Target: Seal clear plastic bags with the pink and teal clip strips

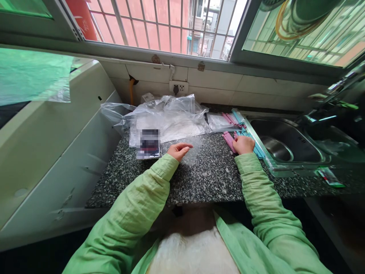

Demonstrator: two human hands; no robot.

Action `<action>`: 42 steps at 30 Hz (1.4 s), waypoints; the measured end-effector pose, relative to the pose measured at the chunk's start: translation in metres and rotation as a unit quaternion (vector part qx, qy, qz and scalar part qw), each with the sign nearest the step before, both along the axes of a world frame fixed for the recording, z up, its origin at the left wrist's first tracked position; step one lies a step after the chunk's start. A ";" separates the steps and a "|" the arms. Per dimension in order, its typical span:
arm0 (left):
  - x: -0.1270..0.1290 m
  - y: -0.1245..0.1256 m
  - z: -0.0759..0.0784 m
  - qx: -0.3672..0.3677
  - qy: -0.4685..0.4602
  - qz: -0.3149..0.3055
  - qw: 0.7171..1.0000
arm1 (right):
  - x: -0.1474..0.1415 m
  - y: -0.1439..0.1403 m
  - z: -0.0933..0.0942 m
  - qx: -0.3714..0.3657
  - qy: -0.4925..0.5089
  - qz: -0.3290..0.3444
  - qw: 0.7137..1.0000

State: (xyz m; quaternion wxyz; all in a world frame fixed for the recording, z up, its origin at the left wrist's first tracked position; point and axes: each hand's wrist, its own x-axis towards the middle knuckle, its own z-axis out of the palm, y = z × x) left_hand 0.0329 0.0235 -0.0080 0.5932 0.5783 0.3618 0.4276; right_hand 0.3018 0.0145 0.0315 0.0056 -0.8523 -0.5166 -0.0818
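Small clear bag point(191, 151) lies on speckled tabletop point(211, 179), my left grip point(179, 150) pinching its near edge | my right grip point(243, 144) rests curled on pink and blue clips point(231, 140) beside sink point(285, 142) | plastic bags point(168, 116) piled behind

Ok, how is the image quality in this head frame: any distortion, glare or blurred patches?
Head view: strong wide-angle bending at the window frame and edges; soft daylight, no hard shadows; mild glare on the clear plastic bags; one deliberately pixelated card beside the left hand; right hand on the pink and blue strips stays sharp.
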 end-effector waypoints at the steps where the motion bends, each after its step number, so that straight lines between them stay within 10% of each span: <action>1: 0.000 0.000 0.000 0.002 0.002 -0.001 1.000 | -0.001 0.000 0.000 0.000 -0.002 0.008 1.000; 17: -0.001 0.002 -0.002 0.041 0.042 0.035 0.998 | 0.003 0.003 -0.007 0.006 -0.018 0.033 0.999; 23: -0.001 0.002 0.000 0.043 0.053 0.027 0.997 | 0.001 0.002 -0.008 0.127 -0.025 0.082 0.988; 31: 0.000 0.002 -0.003 0.007 0.056 0.002 0.998 | -0.046 -0.007 -0.006 0.283 0.058 0.327 0.900; 42: 0.004 0.001 0.000 -0.042 0.024 -0.017 0.999 | -0.091 -0.025 -0.019 0.252 0.160 0.491 0.818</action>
